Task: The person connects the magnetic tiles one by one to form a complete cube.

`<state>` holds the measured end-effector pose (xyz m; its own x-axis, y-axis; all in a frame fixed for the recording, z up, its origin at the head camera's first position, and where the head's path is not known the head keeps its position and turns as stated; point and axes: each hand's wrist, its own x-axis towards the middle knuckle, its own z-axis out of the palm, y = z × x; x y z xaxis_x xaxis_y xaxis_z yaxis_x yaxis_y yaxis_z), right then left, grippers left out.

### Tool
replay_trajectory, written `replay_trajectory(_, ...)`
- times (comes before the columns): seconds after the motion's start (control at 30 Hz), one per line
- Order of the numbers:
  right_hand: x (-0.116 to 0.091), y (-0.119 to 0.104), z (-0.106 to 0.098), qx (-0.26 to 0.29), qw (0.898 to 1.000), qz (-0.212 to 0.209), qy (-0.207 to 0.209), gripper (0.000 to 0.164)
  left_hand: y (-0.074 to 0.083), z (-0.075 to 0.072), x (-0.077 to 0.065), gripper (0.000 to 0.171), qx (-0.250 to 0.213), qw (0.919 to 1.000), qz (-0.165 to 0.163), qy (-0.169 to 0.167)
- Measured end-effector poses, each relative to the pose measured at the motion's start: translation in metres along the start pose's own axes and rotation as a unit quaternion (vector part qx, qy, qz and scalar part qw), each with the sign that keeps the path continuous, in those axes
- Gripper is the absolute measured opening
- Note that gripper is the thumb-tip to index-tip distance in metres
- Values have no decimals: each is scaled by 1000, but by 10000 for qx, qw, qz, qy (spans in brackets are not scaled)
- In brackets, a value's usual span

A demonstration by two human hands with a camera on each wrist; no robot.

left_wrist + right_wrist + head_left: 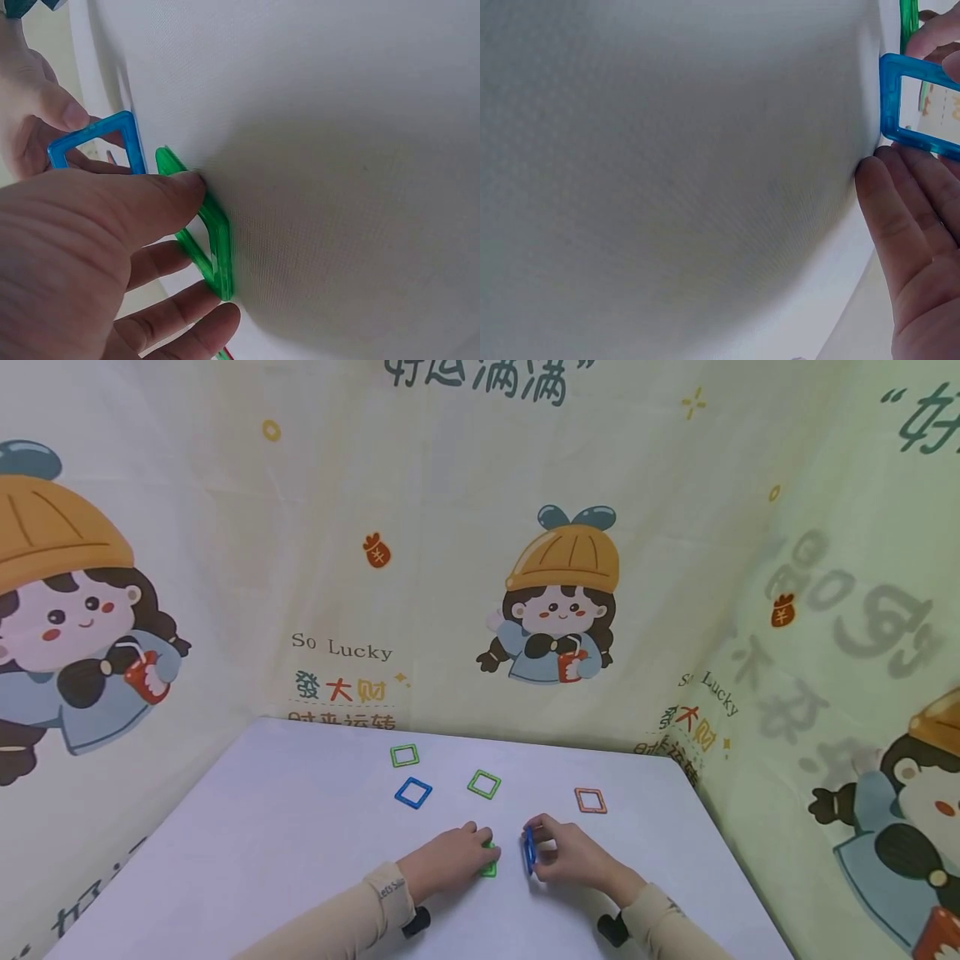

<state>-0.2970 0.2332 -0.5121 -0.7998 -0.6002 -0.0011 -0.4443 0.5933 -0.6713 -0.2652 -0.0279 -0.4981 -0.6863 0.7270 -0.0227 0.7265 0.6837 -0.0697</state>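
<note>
My left hand [448, 862] pinches a green square magnetic tile [218, 232], a hollow plastic frame, with the thumb on one side and fingers behind it. In the head view the hand covers most of that tile, and only its lower right part shows. Facing it, my right hand [579, 857] holds a blue square magnetic tile [529, 852] on edge between thumb and fingers. A small gap separates the two tiles in the head view. The right wrist view shows the blue tile [890, 97] standing at the table surface, with the green one [909, 26] behind it.
Farther back on the white table [300, 827] lie a green tile [403, 747], a blue tile [403, 787] and another green tile [490, 775]. An orange tile [588, 790] lies at the right. A printed cloth [442, 593] hangs round the table's back and sides.
</note>
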Motion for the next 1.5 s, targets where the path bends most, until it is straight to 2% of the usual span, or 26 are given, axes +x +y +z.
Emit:
replay_trajectory(0.23,2,-4,2,-304,9992,-251,116,53,1,0,1,39,-20,10000,37,18)
replay_trajectory(0.8,4,-11,4,-596,9981,-106,114,53,4,1,5,37,205,9994,195,181)
replay_trajectory(1.3,3,-17,9,-1014,9946,-52,225,53,7,0,6,36,139,9986,326,383)
replay_trajectory(1.5,2,-18,12,-1055,9942,-15,197,53,10,-2,6,36,72,9993,251,276)
